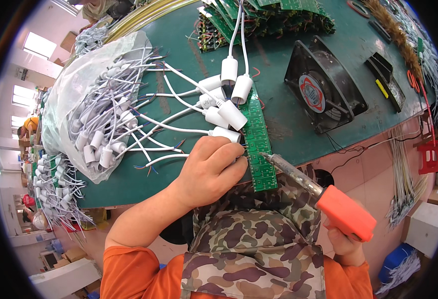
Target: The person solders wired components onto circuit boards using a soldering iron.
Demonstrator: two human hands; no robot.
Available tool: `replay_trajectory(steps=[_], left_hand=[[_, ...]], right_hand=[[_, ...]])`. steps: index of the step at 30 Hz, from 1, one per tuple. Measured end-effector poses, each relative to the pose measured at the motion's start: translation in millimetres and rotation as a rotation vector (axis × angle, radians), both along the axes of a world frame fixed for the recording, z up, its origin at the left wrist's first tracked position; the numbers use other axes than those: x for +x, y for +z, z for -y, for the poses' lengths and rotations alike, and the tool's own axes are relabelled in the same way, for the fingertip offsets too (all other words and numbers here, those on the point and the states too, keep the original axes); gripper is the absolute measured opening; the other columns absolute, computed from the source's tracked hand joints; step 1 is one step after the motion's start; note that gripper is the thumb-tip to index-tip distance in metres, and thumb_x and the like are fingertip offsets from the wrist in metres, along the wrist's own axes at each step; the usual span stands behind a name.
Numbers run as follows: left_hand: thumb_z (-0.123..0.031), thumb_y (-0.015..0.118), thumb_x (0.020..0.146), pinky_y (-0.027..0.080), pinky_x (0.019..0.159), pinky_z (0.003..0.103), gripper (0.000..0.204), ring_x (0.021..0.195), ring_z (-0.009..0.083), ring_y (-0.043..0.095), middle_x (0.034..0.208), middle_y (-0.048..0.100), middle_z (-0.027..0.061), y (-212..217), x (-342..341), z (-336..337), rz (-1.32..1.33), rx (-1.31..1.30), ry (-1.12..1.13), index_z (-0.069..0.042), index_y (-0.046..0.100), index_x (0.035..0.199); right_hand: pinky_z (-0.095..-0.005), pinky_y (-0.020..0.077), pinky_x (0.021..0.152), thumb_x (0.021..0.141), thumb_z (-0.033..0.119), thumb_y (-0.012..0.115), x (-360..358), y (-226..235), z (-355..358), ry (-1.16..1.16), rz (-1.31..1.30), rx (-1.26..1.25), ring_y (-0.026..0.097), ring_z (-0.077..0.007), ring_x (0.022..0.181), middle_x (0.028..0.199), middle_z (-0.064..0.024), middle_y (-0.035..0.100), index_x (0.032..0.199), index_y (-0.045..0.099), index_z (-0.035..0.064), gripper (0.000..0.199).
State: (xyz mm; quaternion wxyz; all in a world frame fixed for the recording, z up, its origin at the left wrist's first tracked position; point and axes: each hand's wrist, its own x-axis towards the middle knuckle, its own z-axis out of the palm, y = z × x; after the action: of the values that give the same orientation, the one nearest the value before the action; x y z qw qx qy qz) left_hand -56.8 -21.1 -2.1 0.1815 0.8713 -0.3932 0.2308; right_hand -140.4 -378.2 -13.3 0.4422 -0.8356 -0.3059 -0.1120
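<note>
- Green and narrow in the head view, the circuit-board strip (pixel 259 132) lies on the worktop (pixel 298 142) in front of the person, between the two hands, its near end reaching over the camouflage apron (pixel 259 231).
- It should handle as light, thin and stiff, likely to crack if bent hard; the bare long edges look the best place to take hold, clear of the solder points.
- Its long axis runs away from the body, the far end leaning slightly left and tucked beside white cylindrical caps (pixel 232 115), the near end slightly right.
- The caps look light, with smooth, perhaps slippery shells and bendable cables; their barrels offer the easier grip. Several lie along the strip's left edge, barrels pointing toward it, while most of their cables trail left.
- The left hand (pixel 214 167) sits at that same edge, just below the nearest cap, fingers curled together; whether they pinch a wire there, I cannot tell.
- The right hand (pixel 346 244) has its fingers wrapped on the orange handle of a soldering iron (pixel 346 212), some hidden behind it. The iron slants up and left, its tip at the strip; contact is unclear. It should be held by the handle only, as the metal end may be hot.
</note>
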Motion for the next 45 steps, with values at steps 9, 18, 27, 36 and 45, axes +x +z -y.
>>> replay_trajectory(steps=[9,18,27,36,45], left_hand=[[-0.013,0.07,0.069,0.05,0.084,0.041,0.029,0.097,0.0281,0.061,0.108,0.063,0.0092,6,-4,-1,-0.001,0.021,0.01,-0.004,0.069,0.096],[-0.008,0.082,0.072,0.05,0.079,0.041,0.048,0.091,0.028,0.063,0.106,0.064,0.0082,10,-22,-36,-0.052,0.04,0.158,-0.007,0.064,0.116],[-0.011,0.067,0.085,0.053,0.08,0.041,0.03,0.092,0.0296,0.065,0.105,0.063,0.0108,-5,3,-25,-0.054,0.0,0.167,-0.005,0.065,0.115],[-0.011,0.077,0.082,0.054,0.082,0.047,0.032,0.093,0.0353,0.066,0.104,0.068,0.014,57,-46,-124,0.034,0.075,0.669,-0.003,0.065,0.11],[-0.015,0.073,0.08,0.053,0.084,0.048,0.032,0.097,0.0362,0.067,0.104,0.067,0.0153,41,-65,-202,-0.223,0.299,1.037,-0.004,0.063,0.109]], right_hand=[[-0.0425,0.0539,0.07,0.076,0.023,0.074,-24,-17,11,-0.17,-0.276,0.021,0.068,-0.0304,0.074,0.092,-0.0097,0.071,0.101,0.073,0.0048,0.031],[-0.0363,0.0483,0.063,0.072,0.008,0.066,-13,-6,-2,-0.235,-0.452,0.28,0.065,-0.0244,0.07,0.08,-0.0076,0.07,0.085,0.072,0.0037,0.015],[-0.0299,0.0536,0.071,0.093,0.014,0.065,-22,-51,32,-0.268,-0.423,0.472,0.064,-0.0154,0.079,0.125,-0.023,0.068,0.133,0.055,-0.0079,0.047],[-0.0294,0.0544,0.07,0.095,0.013,0.065,-12,-68,30,-0.176,-0.398,0.548,0.064,-0.0146,0.078,0.124,-0.0218,0.067,0.135,0.054,-0.0062,0.045],[-0.0296,0.0558,0.064,0.095,0.012,0.065,69,-79,-68,0.199,-0.467,0.679,0.064,-0.0152,0.074,0.121,-0.022,0.068,0.137,0.051,-0.0048,0.047]])
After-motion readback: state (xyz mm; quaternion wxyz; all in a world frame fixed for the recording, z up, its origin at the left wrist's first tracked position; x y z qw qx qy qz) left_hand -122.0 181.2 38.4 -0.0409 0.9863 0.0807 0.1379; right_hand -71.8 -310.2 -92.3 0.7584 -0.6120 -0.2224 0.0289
